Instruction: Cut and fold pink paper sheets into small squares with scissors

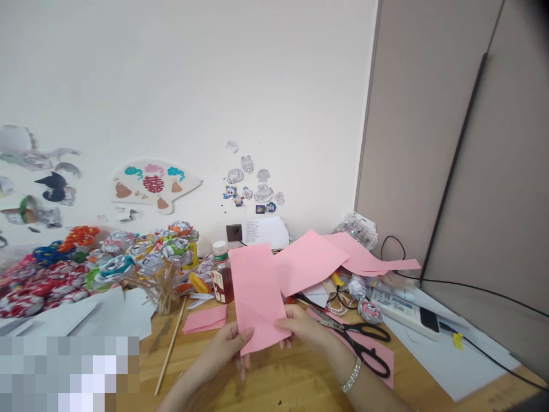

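Note:
A tall strip of pink paper (257,297) is held upright above the table between my two hands. My left hand (235,342) pinches its lower left corner, thumb in front and fingers behind. At the lower right edge, my right hand (298,326) grips the same paper with the thumb on its face. Black-handled scissors (354,335) lie to the right of my right hand, partly on another pink sheet (384,355). A small stack of pink paper pieces (206,318) rests left of the held paper. Behind it, larger pink sheets (313,260) lie over the clutter.
A wooden stick (170,346) lies at the left. Beyond stand a white-capped bottle (221,274) and paper flowers (160,254) on sticks. White sheets (115,315) cover the left side. A white power strip (405,313) with cables sits at the right, near the grey partition (450,143).

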The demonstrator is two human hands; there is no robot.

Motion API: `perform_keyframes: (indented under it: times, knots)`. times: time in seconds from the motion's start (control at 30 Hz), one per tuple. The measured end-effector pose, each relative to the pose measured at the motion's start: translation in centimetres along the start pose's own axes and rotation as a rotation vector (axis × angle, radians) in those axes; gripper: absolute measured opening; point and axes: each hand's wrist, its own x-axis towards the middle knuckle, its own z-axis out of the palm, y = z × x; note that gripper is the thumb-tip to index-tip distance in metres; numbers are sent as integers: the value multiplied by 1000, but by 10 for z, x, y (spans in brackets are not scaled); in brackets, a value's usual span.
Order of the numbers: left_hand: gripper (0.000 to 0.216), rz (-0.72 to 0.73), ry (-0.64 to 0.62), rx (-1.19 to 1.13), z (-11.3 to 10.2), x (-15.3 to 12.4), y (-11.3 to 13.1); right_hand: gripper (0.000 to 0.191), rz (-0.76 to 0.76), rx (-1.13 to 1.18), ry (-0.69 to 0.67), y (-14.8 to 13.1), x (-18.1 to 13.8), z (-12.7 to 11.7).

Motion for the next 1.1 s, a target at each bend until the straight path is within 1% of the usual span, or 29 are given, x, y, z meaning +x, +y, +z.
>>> perform_keyframes:
  times: [0.07,0.1,0.13,0.2,0.23,0.27,0.4,0.6,0.8,0.97,1.1]
  knots:
    - [44,-52,-25,6,2,-2,4,29,11,-11,-49,1,-1,-4]
    - [45,-65,8,7,3,-3,6,31,16,-18,-74,2,-2,-5]
    - [45,-62,68,2,4,-3,8,32,19,-24,-97,3,-2,-5]
    - [46,-8,205,-31,4,-3,10,34,20,-40,-139,6,-1,-5]
    - [47,25,251,-48,3,-2,10,35,18,-48,-156,7,-1,-4]
    - [47,42,271,-61,2,-1,10,35,16,-54,-169,8,-1,-3]
    - [48,-19,277,-80,-3,1,6,37,33,-40,-168,10,0,-2]
    - [46,-34,270,-186,-4,-2,10,34,45,18,-223,6,-3,0]
    - [43,-23,354,-228,-9,-2,14,34,58,20,-304,2,-7,2]
    - [37,-16,476,-322,-16,-1,14,38,84,-6,-371,3,-8,3]
    - [37,46,495,-360,-26,-1,12,39,88,4,-403,1,-8,5]
